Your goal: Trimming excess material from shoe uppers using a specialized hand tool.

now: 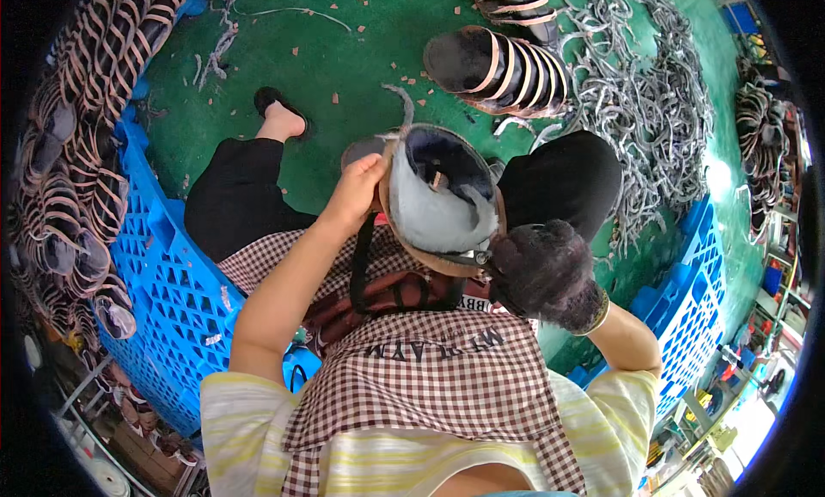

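My left hand [357, 190] is bare, its fingers closed on the left rim of a shoe upper [430, 209]. The upper has a tan edge, a pale grey inside and a dark hollow; a loose grey strip sticks up from its top left. At its lower right edge is my right hand [546, 273], in a dark, fuzzy glove. That hand is closed around something mostly hidden; a small dark and metallic piece [474, 257] shows between glove and upper. The upper is held over my lap, above a checked apron [421, 359].
Blue plastic crates [176, 265] stand at my left, with another blue crate [692, 303] at my right. Stacked dark shoe parts with pale bands [524, 71] lie ahead, more rising at far left [112, 67]. Grey strip scraps [640, 101] heap on the green floor.
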Demonstrator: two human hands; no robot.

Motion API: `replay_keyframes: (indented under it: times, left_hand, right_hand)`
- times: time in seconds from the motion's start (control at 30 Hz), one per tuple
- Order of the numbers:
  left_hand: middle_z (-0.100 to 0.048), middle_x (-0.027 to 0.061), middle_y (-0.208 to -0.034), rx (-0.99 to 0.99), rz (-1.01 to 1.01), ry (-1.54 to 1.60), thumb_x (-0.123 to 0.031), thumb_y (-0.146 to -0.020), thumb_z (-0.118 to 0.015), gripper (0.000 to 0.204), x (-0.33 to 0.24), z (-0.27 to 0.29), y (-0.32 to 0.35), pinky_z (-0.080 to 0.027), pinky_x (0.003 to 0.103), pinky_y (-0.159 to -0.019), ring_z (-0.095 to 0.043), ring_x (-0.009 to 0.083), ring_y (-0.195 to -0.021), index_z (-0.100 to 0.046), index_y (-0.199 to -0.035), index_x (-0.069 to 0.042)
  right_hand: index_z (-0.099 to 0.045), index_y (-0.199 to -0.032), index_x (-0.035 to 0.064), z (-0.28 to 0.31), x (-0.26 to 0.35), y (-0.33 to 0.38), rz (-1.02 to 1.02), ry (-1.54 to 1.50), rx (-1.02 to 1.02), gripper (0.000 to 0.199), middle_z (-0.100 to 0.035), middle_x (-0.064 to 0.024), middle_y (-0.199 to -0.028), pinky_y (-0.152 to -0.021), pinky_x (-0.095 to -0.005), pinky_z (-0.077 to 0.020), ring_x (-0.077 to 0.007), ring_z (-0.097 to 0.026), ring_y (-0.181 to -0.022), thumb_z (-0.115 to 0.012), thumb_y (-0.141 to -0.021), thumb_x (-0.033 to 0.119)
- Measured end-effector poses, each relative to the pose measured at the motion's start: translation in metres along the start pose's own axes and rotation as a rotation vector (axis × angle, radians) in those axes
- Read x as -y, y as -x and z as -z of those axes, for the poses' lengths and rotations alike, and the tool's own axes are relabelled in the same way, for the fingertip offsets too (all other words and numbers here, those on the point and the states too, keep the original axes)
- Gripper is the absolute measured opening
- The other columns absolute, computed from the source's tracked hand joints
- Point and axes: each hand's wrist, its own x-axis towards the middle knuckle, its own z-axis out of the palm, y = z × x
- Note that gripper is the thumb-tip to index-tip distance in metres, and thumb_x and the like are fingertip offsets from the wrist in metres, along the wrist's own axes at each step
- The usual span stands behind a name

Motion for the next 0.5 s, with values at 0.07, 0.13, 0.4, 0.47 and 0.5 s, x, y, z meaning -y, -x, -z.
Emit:
replay_keyframes:
  times: [0.07, 0.13, 0.4, 0.47, 0.5]
  left_hand:
    - [-0.059, 0.007, -0.107, -0.03, -0.022, 0.665, -0.024, -0.093, -0.045, 0.027, -0.027, -0.006, 0.01, -0.047, 0.038, -0.085, -0.058, 0.0191, -0.096, -0.048, -0.112, -0.004]
    - [-0.058, 0.0069, -0.107, -0.007, -0.168, 0.756, -0.025, -0.093, -0.045, 0.028, -0.037, -0.008, 0.013, -0.048, 0.038, -0.084, -0.059, 0.0189, -0.096, -0.048, -0.112, -0.005]
    - [-0.058, 0.013, -0.109, 0.048, -0.455, 0.614, -0.024, -0.093, -0.044, 0.032, -0.081, -0.005, 0.037, -0.05, 0.042, -0.083, -0.06, 0.0237, -0.096, -0.045, -0.116, -0.002]
    - [-0.058, 0.0144, -0.108, 0.067, -0.482, 0.586, -0.021, -0.094, -0.043, 0.029, -0.086, -0.002, 0.037, -0.051, 0.043, -0.082, -0.061, 0.0261, -0.095, -0.046, -0.115, -0.001]
    - [-0.058, 0.0144, -0.108, 0.068, -0.485, 0.585, -0.021, -0.094, -0.043, 0.029, -0.088, -0.002, 0.038, -0.051, 0.043, -0.082, -0.061, 0.0261, -0.095, -0.046, -0.115, -0.001]
  right_hand:
    - [-0.059, -0.087, 0.0084, 0.001, -0.003, -0.003, -0.012, -0.112, -0.31, 0.036, -0.055, -0.0089, -0.065, -0.053, -0.0404, -0.044, -0.0292, -0.057, -0.061, -0.07, -0.063, 0.033]
    - [-0.059, -0.088, 0.0076, 0.002, -0.009, 0.002, -0.063, -0.166, -0.375, 0.038, -0.055, -0.0092, -0.066, -0.052, -0.0401, -0.0433, -0.0289, -0.057, -0.061, -0.07, -0.064, 0.034]
    - [-0.057, -0.098, 0.0046, 0.021, -0.023, -0.004, -0.009, -0.185, -0.443, 0.052, -0.056, -0.0106, -0.072, -0.054, -0.0387, -0.0428, -0.0305, -0.057, -0.064, -0.071, -0.063, 0.04]
    - [-0.058, -0.097, 0.0051, 0.021, -0.022, -0.003, -0.037, -0.229, -0.332, 0.052, -0.056, -0.0107, -0.073, -0.055, -0.0382, -0.0429, -0.0304, -0.057, -0.064, -0.072, -0.062, 0.041]
    - [-0.058, -0.095, 0.0058, 0.02, -0.021, -0.002, -0.055, -0.243, -0.396, 0.052, -0.056, -0.0107, -0.072, -0.054, -0.0384, -0.0429, -0.0306, -0.057, -0.063, -0.072, -0.061, 0.041]
